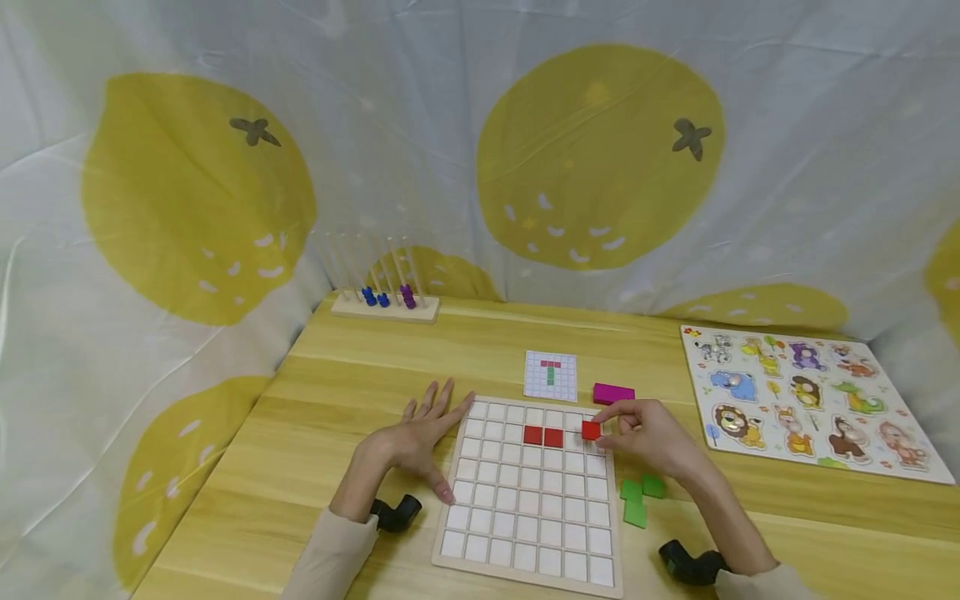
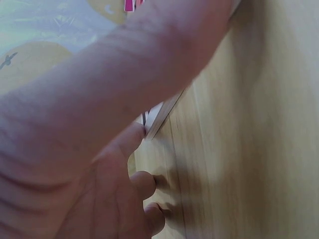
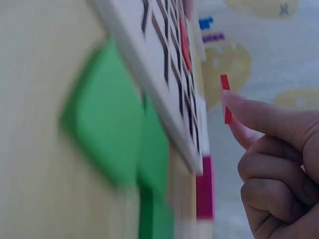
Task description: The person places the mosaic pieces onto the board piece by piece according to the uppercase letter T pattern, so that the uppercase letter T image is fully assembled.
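Observation:
A white gridded board (image 1: 528, 504) with a wooden frame lies on the table. Two red square tiles (image 1: 543, 437) sit side by side in its second row. Between thumb and forefinger, my right hand (image 1: 647, 435) pinches another red square tile (image 1: 591, 430), raised over the right side of that row; the right wrist view shows this tile (image 3: 226, 99) edge-on. My left hand (image 1: 415, 444) is spread at the board's left edge, thumb and forefinger at the frame and the other fingers (image 2: 144, 185) on the table.
Green tiles (image 1: 634, 510) lie right of the board. Behind it are a pattern card (image 1: 551, 377) with a T shape and a magenta block (image 1: 613, 393). An animal puzzle (image 1: 817, 400) lies at right; a peg stand (image 1: 384, 308) with small figures stands back left.

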### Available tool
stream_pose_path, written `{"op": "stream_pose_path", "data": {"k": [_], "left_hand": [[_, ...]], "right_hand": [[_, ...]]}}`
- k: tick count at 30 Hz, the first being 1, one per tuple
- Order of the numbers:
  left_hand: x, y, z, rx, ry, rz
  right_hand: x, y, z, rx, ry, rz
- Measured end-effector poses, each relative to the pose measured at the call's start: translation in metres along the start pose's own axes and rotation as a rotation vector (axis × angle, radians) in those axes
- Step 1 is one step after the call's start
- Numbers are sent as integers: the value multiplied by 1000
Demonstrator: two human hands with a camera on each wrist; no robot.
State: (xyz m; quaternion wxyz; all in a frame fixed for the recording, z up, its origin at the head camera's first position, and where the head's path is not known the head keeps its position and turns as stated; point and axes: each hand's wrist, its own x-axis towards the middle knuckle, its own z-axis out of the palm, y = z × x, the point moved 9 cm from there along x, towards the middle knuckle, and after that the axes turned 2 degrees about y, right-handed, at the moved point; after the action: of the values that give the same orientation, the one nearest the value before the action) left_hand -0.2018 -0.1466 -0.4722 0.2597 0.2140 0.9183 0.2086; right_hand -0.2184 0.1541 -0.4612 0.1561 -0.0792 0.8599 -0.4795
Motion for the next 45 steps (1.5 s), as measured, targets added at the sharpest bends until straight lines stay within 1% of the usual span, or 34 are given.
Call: {"op": "stream_pose_path", "data": {"k": [6, 10, 13, 17, 20, 25, 32, 45], "left_hand": [[0, -3, 0, -1, 1, 3], [0, -4, 0, -1, 4, -5], [0, -3, 0, 1, 5, -6], [1, -3, 1, 8, -1, -10], [1, -4, 1, 9, -2, -19], [1, -4, 1, 1, -6, -22], [1, -3, 1, -5, -7, -19], [2, -4, -1, 4, -1, -23]], "right_hand": [[15, -24, 45, 16, -13, -18], [24, -36, 64, 19, -2, -26], [30, -43, 74, 27, 7, -19], [36, -48, 79, 39, 21, 5], [39, -53, 81, 28, 29, 17], [45, -59, 86, -10, 26, 12], [46, -55, 93, -24, 7, 48], [47, -52, 96, -54, -8, 58]]}}
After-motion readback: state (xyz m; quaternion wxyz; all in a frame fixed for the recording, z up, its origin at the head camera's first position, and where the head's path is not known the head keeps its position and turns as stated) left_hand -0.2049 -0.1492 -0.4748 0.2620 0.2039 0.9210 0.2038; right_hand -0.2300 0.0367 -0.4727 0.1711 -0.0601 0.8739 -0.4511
